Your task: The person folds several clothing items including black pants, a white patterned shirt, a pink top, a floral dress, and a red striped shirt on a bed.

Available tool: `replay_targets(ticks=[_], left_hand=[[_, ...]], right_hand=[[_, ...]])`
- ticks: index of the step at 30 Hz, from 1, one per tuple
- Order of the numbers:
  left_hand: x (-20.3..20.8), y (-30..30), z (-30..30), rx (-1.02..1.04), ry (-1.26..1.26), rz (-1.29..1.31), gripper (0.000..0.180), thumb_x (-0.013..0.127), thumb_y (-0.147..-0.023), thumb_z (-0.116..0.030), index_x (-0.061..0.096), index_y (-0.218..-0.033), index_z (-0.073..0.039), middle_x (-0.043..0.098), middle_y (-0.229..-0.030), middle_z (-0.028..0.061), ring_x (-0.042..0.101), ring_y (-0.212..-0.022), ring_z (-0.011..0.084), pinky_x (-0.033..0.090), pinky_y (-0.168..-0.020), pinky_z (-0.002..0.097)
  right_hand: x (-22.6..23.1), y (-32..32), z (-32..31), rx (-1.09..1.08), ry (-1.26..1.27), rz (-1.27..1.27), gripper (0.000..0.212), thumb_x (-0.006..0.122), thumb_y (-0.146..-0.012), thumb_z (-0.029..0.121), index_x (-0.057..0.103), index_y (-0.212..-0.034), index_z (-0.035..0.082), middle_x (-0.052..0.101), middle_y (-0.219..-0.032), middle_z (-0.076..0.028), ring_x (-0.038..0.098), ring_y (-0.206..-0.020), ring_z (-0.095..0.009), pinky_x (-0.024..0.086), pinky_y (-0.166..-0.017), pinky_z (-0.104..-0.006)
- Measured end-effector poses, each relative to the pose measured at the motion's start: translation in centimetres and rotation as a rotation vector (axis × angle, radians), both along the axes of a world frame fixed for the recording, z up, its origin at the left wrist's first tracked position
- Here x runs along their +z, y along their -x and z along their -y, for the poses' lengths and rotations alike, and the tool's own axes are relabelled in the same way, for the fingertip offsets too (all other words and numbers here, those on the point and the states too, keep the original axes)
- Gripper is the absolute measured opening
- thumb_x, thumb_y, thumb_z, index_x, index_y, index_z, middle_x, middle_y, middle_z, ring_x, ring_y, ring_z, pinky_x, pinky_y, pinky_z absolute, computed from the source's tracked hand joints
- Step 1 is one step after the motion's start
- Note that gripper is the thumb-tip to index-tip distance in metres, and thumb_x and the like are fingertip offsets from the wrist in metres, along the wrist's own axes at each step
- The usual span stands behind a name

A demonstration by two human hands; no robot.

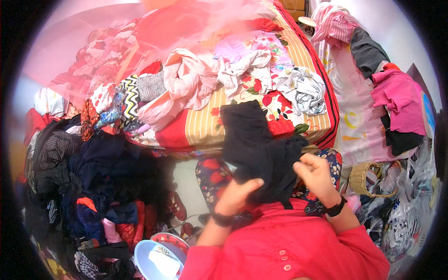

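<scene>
A black cloth garment (pixel 247 135), possibly trousers, lies partly on the bed's edge and partly across my lap. My left hand (pixel 238 195) grips its near left side, thumb on top and the other fingers hidden beneath the cloth. At the right edge of the garment, my right hand (pixel 317 176) has its fingers curled and pinched against the fabric. Dark floral trousers (pixel 212 175) cover my legs under it. Dark bands circle both wrists.
The bed (pixel 186 126) has a striped floral sheet bearing a pink scarf (pixel 186 77) and a crumpled white garment (pixel 303 91). Dark clothes (pixel 112 163) heap up at left. A blue bucket (pixel 144 252) stands near left; a wicker basket (pixel 359 179) and plastic bags (pixel 401 224) sit at right.
</scene>
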State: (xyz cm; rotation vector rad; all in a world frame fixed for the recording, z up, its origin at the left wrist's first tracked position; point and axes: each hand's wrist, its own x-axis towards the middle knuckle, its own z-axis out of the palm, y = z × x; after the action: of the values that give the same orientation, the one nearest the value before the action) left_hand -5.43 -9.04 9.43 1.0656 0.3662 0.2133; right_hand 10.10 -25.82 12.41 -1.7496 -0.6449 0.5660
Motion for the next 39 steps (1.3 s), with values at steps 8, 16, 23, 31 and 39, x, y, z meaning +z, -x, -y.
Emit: replay_targets(ticks=[8,16,23,31,39], left_hand=[[-0.8,-0.1,-1.0,0.001,0.069,0.125,0.05,0.06,-0.087,-0.017,0.046,-0.132,-0.001,0.055,-0.129,0.0136,0.054,-0.116,0.0281,0.044,-0.1,0.0415],[-5.8,-4.1,-2.2,-0.093,0.828,0.243,0.091,0.046,-0.086,-0.068,0.029,-0.143,0.0,0.036,-0.146,0.018,0.038,-0.132,0.0317,0.032,-0.11,0.0465],[2.5,-9.5,-2.4,-0.06,0.541,0.544,0.075,0.054,-0.08,0.007,0.025,-0.146,-0.014,0.042,-0.139,0.0108,0.046,-0.127,0.0264,0.04,-0.106,0.04],[8.6,-9.4,-2.0,0.15,-0.855,0.392,0.067,0.068,-0.075,-0.002,0.042,-0.136,-0.003,0.049,-0.133,0.0125,0.05,-0.12,0.0217,0.038,-0.102,0.0328],[10.4,-10.3,-0.6,0.329,-0.69,0.562,0.044,0.071,-0.081,-0.009,0.054,-0.121,-0.006,0.06,-0.111,0.0072,0.056,-0.104,0.0229,0.044,-0.092,0.0369]], right_hand=[[1.3,-1.8,1.3,-0.094,-0.445,-0.355,0.011,0.051,-0.086,0.006,0.058,-0.082,0.0,0.059,-0.076,-0.004,0.053,-0.066,-0.01,0.043,-0.063,-0.0248],[8.2,-0.6,0.9,0.705,-0.605,-0.22,0.024,0.062,-0.082,0.019,0.061,-0.08,-0.004,0.064,-0.097,-0.016,0.059,-0.091,-0.025,0.043,-0.082,-0.0347],[9.7,-1.7,3.3,0.883,-0.032,-0.15,0.016,0.064,-0.082,0.011,0.055,-0.074,0.0,0.051,-0.068,-0.008,0.052,-0.071,-0.016,0.041,-0.063,-0.0299],[13.5,-1.0,-0.6,0.014,-0.519,0.484,0.052,0.068,-0.076,0.005,0.051,-0.124,-0.001,0.055,-0.12,-0.01,0.054,-0.108,-0.017,0.042,-0.09,-0.0292],[15.1,-1.8,-4.7,-0.06,-0.635,0.538,0.029,0.055,-0.083,-0.001,0.059,-0.111,-0.004,0.066,-0.098,-0.013,0.062,-0.091,-0.02,0.048,-0.083,-0.0312]])
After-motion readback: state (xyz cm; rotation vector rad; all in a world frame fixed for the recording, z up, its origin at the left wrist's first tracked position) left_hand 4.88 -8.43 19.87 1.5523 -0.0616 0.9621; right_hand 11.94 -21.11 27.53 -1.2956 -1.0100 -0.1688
